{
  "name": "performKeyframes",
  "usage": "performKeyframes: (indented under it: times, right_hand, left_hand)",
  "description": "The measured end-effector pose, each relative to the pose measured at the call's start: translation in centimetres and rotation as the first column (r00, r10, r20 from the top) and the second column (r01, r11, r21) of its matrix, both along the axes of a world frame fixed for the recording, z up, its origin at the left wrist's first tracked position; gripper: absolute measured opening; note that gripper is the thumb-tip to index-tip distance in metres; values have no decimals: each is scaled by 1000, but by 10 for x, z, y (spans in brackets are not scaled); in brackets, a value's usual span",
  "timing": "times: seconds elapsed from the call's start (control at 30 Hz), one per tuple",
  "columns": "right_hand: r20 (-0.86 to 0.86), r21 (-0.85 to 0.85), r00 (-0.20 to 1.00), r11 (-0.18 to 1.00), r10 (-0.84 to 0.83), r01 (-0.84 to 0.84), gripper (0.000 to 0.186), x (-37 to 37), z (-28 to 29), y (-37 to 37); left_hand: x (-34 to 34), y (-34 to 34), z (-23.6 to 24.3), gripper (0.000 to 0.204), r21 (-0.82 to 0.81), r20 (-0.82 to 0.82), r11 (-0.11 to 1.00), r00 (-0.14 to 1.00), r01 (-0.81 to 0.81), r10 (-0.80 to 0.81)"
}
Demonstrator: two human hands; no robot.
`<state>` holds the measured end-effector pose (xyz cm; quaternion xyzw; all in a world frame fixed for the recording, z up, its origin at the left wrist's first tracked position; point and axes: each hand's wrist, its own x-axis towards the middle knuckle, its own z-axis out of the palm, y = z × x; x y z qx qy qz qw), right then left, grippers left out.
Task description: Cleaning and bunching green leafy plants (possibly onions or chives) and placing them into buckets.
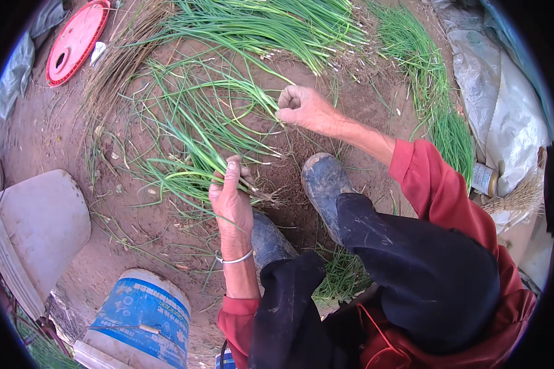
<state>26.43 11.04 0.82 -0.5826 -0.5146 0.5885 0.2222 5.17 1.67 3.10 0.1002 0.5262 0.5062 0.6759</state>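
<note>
My left hand (231,194) is closed round a small bunch of green onions (194,161), thumb on top. Their leaves fan out to the left, and their roots stick out to the right of my fingers. Farther off, my right hand (305,109) has its fingers curled in and pressed against the thumb. Its fingertips are beside the stem ends of loose green onions (228,92) lying on the soil. Whether a stem is pinched in them is hard to make out.
A thick pile of green onions (258,27) lies at the far side, beside dry stalks (126,52). More greens (421,67) line the right, near plastic sheeting (495,92) and a can (484,179). At left are a red lid (78,43), a white bucket (49,227) and a blue-and-white bucket (143,313). My boots (326,187) stand on the soil.
</note>
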Motion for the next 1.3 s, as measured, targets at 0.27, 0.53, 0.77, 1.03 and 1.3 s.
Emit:
performKeyframes:
  times: [0.27, 0.53, 0.77, 1.03, 1.3]
  right_hand:
    - [-261, -119, 965, 993, -8, -24, 19, -26, 24, -47]
    - [-92, 77, 970, 973, 226, -220, 23, -41, 17, -57]
    - [-29, -82, 984, 981, 176, -177, 13, -26, 28, -54]
    - [-115, -212, 982, 962, 152, -174, 17, -18, 53, -65]
    - [-352, -192, 933, 969, 81, -156, 21, -39, 55, -68]
  left_hand:
    - [32, 3, -18, 24, 21, 24, 997, 997, 75, -76]
    - [14, -7, -31, 18, -8, -3, 989, 989, 150, -150]
    - [38, -2, -17, 28, 62, -35, 996, 998, 58, -56]
    - [40, -15, -5, 17, 89, 48, 994, 997, 57, -61]
    - [23, -20, 7, 14, 145, 250, 989, 968, -31, -6]
